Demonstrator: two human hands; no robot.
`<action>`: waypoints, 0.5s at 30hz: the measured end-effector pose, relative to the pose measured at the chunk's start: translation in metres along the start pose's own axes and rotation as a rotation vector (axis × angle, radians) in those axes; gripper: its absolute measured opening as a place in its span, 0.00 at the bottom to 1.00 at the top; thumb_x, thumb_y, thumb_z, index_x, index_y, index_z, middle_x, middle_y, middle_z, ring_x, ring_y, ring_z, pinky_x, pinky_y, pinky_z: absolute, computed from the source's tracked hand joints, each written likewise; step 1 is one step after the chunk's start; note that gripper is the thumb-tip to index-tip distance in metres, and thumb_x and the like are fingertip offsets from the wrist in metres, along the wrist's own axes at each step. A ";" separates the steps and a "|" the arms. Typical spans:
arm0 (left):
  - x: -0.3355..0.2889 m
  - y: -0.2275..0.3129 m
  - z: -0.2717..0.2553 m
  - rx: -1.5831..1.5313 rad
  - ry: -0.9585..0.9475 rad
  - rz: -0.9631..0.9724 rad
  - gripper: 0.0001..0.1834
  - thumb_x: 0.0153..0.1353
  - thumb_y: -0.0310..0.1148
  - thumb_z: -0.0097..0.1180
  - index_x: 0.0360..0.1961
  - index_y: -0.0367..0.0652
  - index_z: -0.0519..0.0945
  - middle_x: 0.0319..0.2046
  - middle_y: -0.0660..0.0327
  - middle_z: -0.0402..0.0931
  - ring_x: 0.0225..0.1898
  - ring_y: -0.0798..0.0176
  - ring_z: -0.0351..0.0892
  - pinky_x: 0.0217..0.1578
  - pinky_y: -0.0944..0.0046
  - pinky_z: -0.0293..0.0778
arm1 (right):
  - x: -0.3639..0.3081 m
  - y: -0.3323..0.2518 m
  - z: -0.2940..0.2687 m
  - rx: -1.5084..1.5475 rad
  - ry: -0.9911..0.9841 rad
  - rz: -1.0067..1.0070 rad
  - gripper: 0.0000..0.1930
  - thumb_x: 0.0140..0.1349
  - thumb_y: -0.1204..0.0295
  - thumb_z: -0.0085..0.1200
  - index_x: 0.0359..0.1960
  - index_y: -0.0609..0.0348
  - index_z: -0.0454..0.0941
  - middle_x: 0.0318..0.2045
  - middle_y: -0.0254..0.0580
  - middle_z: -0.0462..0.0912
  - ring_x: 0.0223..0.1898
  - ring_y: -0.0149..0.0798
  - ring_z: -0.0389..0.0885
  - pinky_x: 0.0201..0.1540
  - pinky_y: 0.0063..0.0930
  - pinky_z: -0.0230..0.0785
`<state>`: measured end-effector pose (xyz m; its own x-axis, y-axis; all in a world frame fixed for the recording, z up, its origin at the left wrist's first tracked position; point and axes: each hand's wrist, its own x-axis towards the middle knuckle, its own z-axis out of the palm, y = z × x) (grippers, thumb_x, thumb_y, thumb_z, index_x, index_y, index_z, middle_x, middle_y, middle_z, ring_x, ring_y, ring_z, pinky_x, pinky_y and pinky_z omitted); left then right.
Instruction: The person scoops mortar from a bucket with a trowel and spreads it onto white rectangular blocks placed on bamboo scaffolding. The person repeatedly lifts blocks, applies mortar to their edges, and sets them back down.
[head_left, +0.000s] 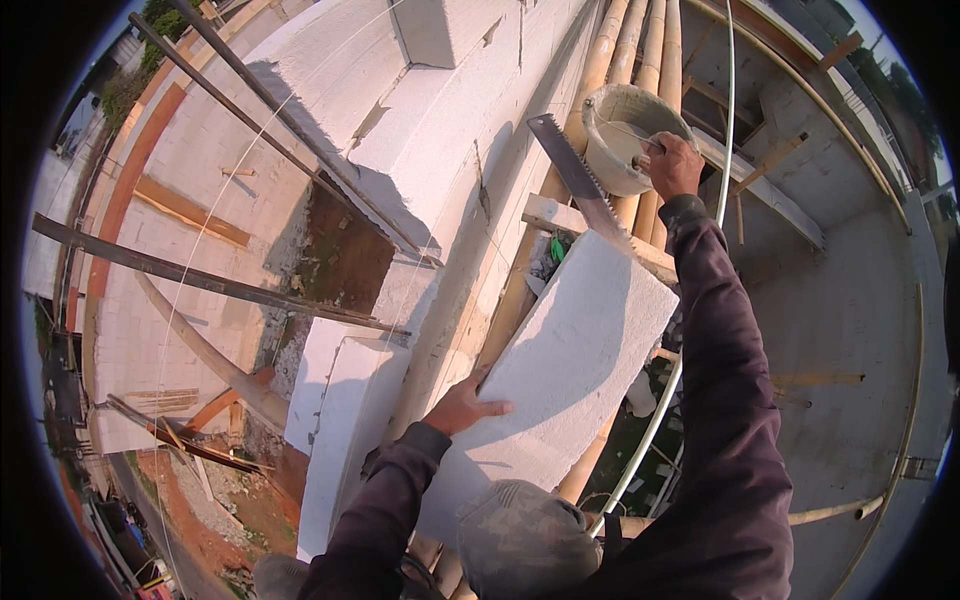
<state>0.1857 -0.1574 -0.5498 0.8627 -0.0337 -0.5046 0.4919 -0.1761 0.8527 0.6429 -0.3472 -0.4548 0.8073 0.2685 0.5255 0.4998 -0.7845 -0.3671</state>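
A large white lightweight concrete block (590, 340) lies tilted in front of me, partly in shadow. My left hand (468, 402) grips its left edge, the thumb stretched over the top face. Farther off to the right, my right hand (674, 163) is closed at the near right rim of a grey, mortar-smeared bucket (612, 165). A short rounded end shows beside its fingers, but what they hold I cannot make out. Between bucket and block lies a handsaw (580, 182), teeth toward the right, its near end hidden by the block.
Bamboo poles (648, 55) run along the right of a white block wall (440, 130). A pale hose or cable (728, 120) passes by my right arm. Dark metal bars (220, 270) and a thin string cross the left side. Ground lies far below on the left.
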 end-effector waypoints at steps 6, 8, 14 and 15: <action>-0.009 0.005 0.008 0.022 0.061 -0.095 0.62 0.49 0.67 0.65 0.70 0.25 0.58 0.64 0.34 0.67 0.66 0.43 0.68 0.65 0.57 0.62 | 0.080 0.027 -0.007 0.244 -0.092 0.262 0.17 0.51 0.58 0.55 0.32 0.59 0.84 0.34 0.53 0.85 0.40 0.59 0.83 0.46 0.45 0.73; -0.006 0.010 0.007 0.021 0.025 -0.125 0.62 0.49 0.66 0.65 0.69 0.24 0.58 0.64 0.33 0.66 0.66 0.42 0.68 0.65 0.57 0.62 | 0.120 0.026 -0.002 0.023 -0.128 0.065 0.17 0.52 0.58 0.53 0.33 0.59 0.84 0.37 0.55 0.85 0.41 0.59 0.83 0.47 0.45 0.73; -0.005 0.008 0.008 0.037 0.017 -0.090 0.61 0.50 0.65 0.64 0.69 0.21 0.58 0.62 0.30 0.66 0.66 0.40 0.68 0.64 0.56 0.63 | 0.172 0.013 -0.065 -0.420 -0.085 -0.425 0.13 0.56 0.64 0.51 0.33 0.58 0.85 0.38 0.53 0.86 0.43 0.52 0.84 0.48 0.41 0.72; -0.004 0.007 0.008 0.057 0.007 -0.091 0.62 0.51 0.66 0.63 0.69 0.21 0.57 0.63 0.29 0.65 0.66 0.39 0.67 0.65 0.55 0.62 | 0.176 0.000 -0.087 -0.385 -0.050 -0.446 0.13 0.57 0.65 0.51 0.33 0.58 0.85 0.36 0.51 0.86 0.42 0.50 0.84 0.47 0.38 0.71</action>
<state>0.1846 -0.1668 -0.5434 0.8156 -0.0077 -0.5786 0.5610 -0.2339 0.7940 0.7576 -0.3489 -0.2959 0.5635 0.6378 0.5251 0.6523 -0.7335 0.1910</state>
